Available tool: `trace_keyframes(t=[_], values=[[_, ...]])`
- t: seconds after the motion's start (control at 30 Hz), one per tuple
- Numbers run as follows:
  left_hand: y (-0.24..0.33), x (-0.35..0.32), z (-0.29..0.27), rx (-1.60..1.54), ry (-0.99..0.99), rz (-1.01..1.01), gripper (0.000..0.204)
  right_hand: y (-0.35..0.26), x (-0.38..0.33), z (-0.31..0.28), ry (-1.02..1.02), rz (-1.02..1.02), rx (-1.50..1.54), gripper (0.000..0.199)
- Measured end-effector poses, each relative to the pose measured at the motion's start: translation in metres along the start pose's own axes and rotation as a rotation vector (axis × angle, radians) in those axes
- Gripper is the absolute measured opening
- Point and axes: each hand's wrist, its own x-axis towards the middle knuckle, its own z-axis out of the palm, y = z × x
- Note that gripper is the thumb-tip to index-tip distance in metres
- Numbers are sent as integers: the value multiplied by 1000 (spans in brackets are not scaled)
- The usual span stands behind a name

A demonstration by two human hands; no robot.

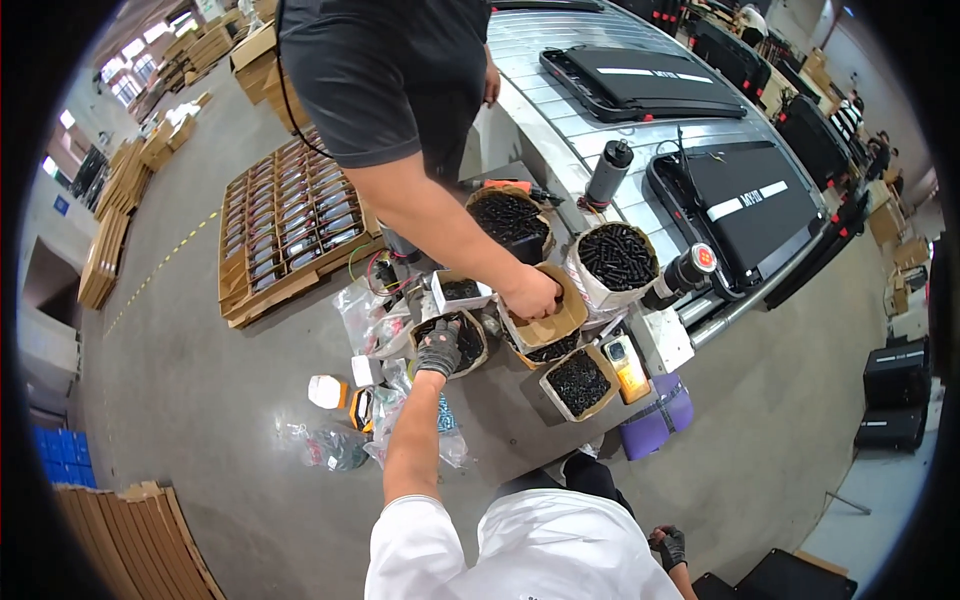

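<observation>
My left hand (438, 350), in a grey fingerless glove, reaches into an open carton (473, 362) of black parts. Its fingers are stretched out over the parts, and nothing shows in its grasp. My right hand (670, 545), also gloved, hangs low at the right beside my body, away from the cartons. Its fingers are curled; whatever they hold, if anything, is hidden. Across from me, a co-worker's bare hand (530, 293) dips into a brown carton (568, 312). Nearby are a small white box (440, 292) of dark parts and a carton of small black screws (578, 385).
A white sack (612, 258) of black cylindrical parts stands beside the roller conveyor (540, 50), which carries black flat machines (740, 205). A yellow handheld device (628, 368) and a purple roll (655, 418) lie at the right. Plastic bags (335, 447) lie left; a divided crate (290, 225) is beyond.
</observation>
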Motion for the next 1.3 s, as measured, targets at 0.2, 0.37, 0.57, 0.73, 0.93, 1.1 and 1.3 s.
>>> trace_keyframes(t=[0.2,0.37,0.57,0.73,0.93,1.1,1.3], values=[[-7,-4,2,-136,-31,-38,29,1,-4,14,10,-14,5,14],[2,-4,10,-141,11,-9,29,-29,8,26,-19,-41,-63,16],[9,-1,18,155,134,14,23,-98,38,63,-130,-309,-356,17],[-10,1,23,-203,318,-18,23,-167,35,164,-333,-751,-725,12],[15,-46,-17,-1090,302,-326,26,-168,39,287,-584,-1023,-1022,27],[43,-165,-21,-1276,-37,-557,31,-154,44,360,-593,-1098,-931,28],[49,-270,42,-1415,-55,-725,22,-136,66,382,-644,-992,-1138,27]])
